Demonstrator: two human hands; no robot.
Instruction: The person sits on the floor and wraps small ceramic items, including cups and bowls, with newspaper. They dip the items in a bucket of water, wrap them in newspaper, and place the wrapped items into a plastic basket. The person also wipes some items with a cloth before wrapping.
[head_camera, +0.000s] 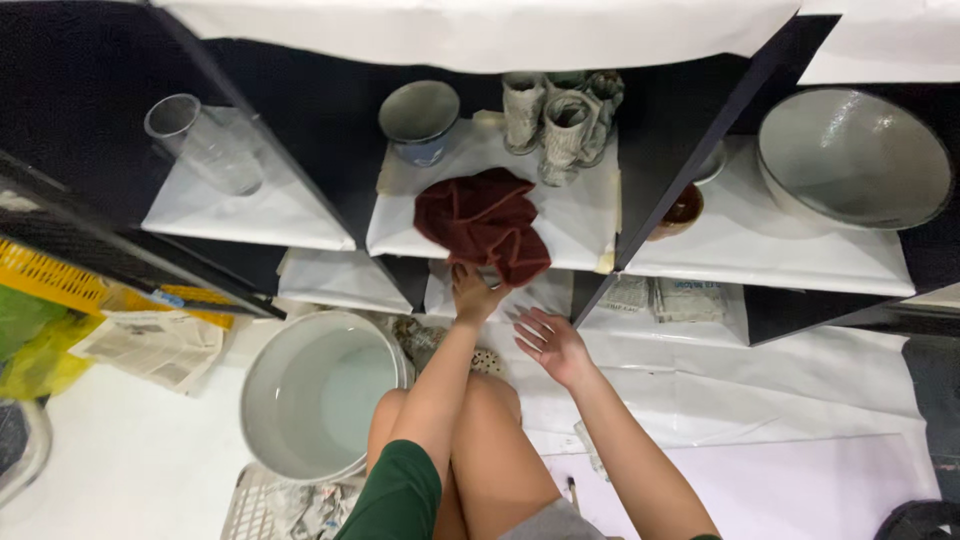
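Two bare hands of yours show in the head view, both reaching toward the black shelving in front of your knees. Your left hand (472, 290) is raised to the front edge of the middle shelf, its fingers closed on the hanging lower corner of the dark red cloth (485, 222), which lies crumpled on the white paper lining (580, 215) of that shelf and droops over its edge. Your right hand (548, 340) hovers lower and just beside the left one, palm turned up, fingers spread apart and holding nothing. Behind the cloth on the same shelf stand a grey bowl on a blue foot (419, 118) and a cluster of grey textured ceramic cups (560, 118). On the shelf to the left a clear glass tumbler (203, 143) lies tilted on its paper. On the shelf to the right sits a large grey bowl (853, 160), with a small brown bowl (680, 212) near the divider. Below, left of your knees, a white bucket (318, 392) stands on the floor, and a yellow crate (55, 278) with newspaper (152, 345) sits farther left.
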